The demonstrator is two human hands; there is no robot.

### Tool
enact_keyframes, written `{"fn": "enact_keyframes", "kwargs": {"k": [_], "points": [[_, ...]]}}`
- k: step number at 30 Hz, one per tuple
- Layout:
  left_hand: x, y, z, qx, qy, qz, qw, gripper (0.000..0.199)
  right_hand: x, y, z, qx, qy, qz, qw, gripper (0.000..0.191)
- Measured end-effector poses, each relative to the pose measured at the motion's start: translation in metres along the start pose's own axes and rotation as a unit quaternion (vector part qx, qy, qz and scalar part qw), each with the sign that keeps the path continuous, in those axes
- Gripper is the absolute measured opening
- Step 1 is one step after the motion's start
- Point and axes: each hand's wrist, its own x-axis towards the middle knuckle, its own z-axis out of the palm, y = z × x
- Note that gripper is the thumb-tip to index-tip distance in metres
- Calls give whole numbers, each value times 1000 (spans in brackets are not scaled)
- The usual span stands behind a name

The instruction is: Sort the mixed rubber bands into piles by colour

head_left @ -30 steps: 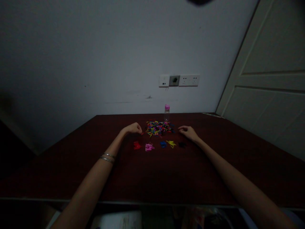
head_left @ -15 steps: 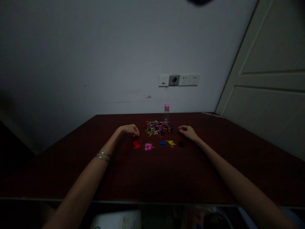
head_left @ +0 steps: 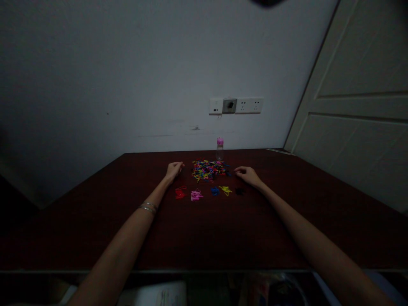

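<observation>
A mixed heap of small coloured loops, apparently rubber bands [head_left: 208,170], lies mid-table. My left hand [head_left: 174,169] is just left of it, fingers curled together. Whatever may be between them is too small to make out. To the heap's right, my right hand [head_left: 249,175] rests low over the table with fingers stretched forward and thumb a little apart, nothing visible in it. Nearer me is a row of single-colour piles: red bands [head_left: 180,193], pink bands [head_left: 196,195], blue bands [head_left: 215,191], yellow bands [head_left: 226,190] and black bands [head_left: 239,191].
Behind the heap stands a clear bottle [head_left: 219,149] with a pink cap. The dark red table [head_left: 204,233] meets a wall with sockets [head_left: 248,105]. A pale panelled door [head_left: 360,106] is at right. Below the front edge is a white object [head_left: 159,294].
My left hand has moved from above the red pile forward, up beside the mixed heap. My right hand stays nearly in place. The view has shifted slightly.
</observation>
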Motion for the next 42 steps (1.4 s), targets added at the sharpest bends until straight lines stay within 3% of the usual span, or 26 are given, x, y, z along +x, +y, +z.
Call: {"fn": "enact_keyframes", "kwargs": {"k": [8,13,18,42], "points": [[-1,-4,4,52,0,49,997,33,-5,-41,17,22,-56,-80,995,26],[-3,-4,5,67,-2,67,995,34,-9,-77,32,-53,-94,-160,981,21],[-4,-2,6,71,-2,56,996,33,-15,-96,38,-124,-115,-165,972,23],[-10,3,2,76,8,54,996,32,-12,-93,51,-160,-118,-164,966,26]]}}
